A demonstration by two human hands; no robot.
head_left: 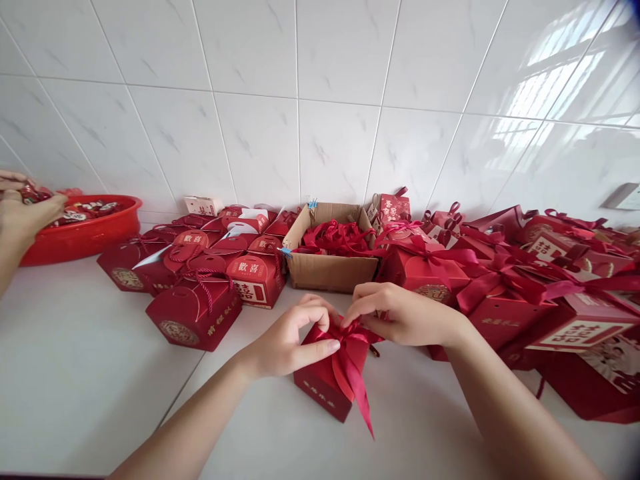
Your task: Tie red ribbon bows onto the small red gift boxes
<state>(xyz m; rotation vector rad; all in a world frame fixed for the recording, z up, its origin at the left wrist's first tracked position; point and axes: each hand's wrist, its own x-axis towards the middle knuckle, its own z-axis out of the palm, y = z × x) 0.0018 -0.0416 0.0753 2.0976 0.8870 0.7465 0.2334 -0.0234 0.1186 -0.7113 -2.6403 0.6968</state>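
Observation:
A small dark red gift box point(317, 380) with gold lettering stands on the white surface in front of me. Over its top lies a shiny red satin ribbon point(357, 387), gathered into a bow or knot, one tail hanging down the near side. My left hand point(295, 337) is closed at the ribbon's knot, thumb pressed on it and index finger bent. From the other side my right hand point(400, 313) pinches the ribbon at the top of the box. The fingers partly hide the knot itself.
Behind the box stands a cardboard box point(333, 273) of loose red ribbons. Closed gift boxes point(195, 310) with cords cluster at left; many beribboned boxes point(510, 313) crowd the right. At far left, another person's hands point(20, 207) hold packets over a red basin point(95, 230). A tiled wall point(255, 147) rises behind.

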